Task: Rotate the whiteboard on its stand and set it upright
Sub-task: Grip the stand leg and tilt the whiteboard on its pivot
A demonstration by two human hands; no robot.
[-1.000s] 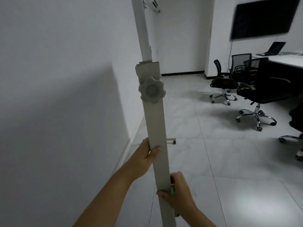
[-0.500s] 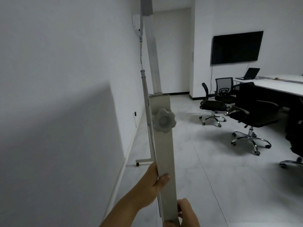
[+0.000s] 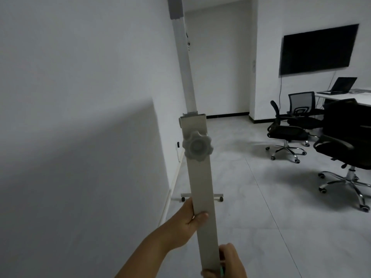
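The whiteboard's (image 3: 76, 149) white face fills the left half of the head view, seen at a steep angle and standing close to vertical. Its stand's grey side post (image 3: 200, 183) rises through the middle, with a lobed locking knob (image 3: 197, 146) on it and a thinner inner tube (image 3: 184, 67) above. My left hand (image 3: 188, 219) grips the post's left edge below the knob, thumb on the front. My right hand (image 3: 228, 263) grips the post lower down on the right edge; something green shows by its fingers.
The stand's far foot with castors (image 3: 201, 197) rests on the tiled floor (image 3: 261, 227). Black office chairs (image 3: 289, 131) stand to the right by a white desk with a laptop (image 3: 341, 85). A dark screen (image 3: 319, 49) hangs on the right wall.
Both hands keep their grip on the post. My view has lifted, so the knob sits lower in frame and the far foot and screen show.
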